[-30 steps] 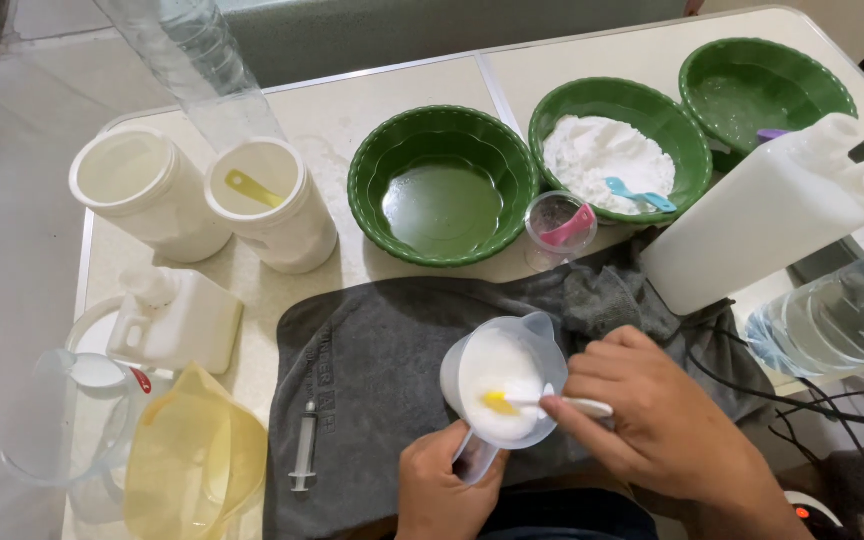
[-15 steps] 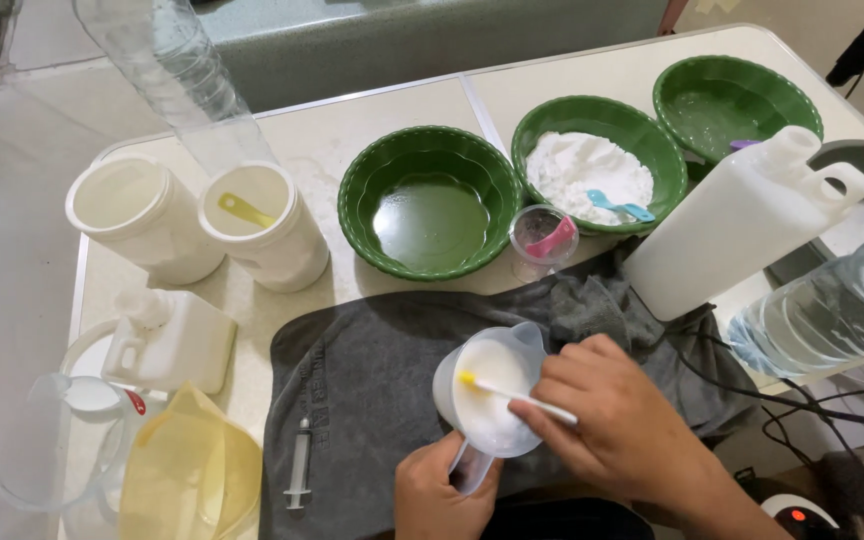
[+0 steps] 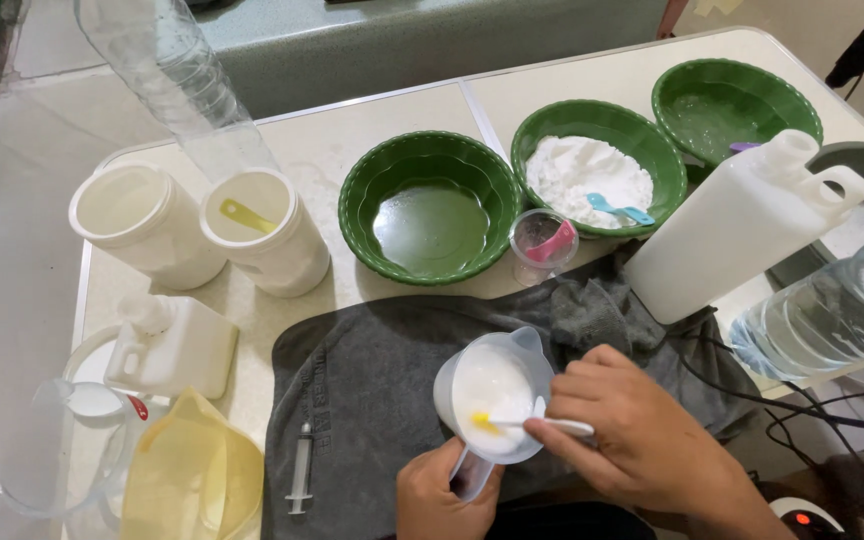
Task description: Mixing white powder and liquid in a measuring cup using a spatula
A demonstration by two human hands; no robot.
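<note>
Your stick with the yellow tip (image 3: pixel 527 423) has slid back toward the near side of the white cup (image 3: pixel 493 392) since a moment ago. Your left hand (image 3: pixel 444 495) is closed around the cup's handle. Your right hand (image 3: pixel 642 440) pinches the stick tight. You look to be stirring the white mix, so keep the cup steady on the gray towel (image 3: pixel 372 370). Behind the cup, one green bowl (image 3: pixel 430 205) holds greenish liquid, and the next bowl (image 3: pixel 598 165) holds white powder.

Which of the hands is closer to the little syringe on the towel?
Left. The left hand holds the cup's handle just right of the syringe. The right hand is farther right, holding the stirring stick.
</note>
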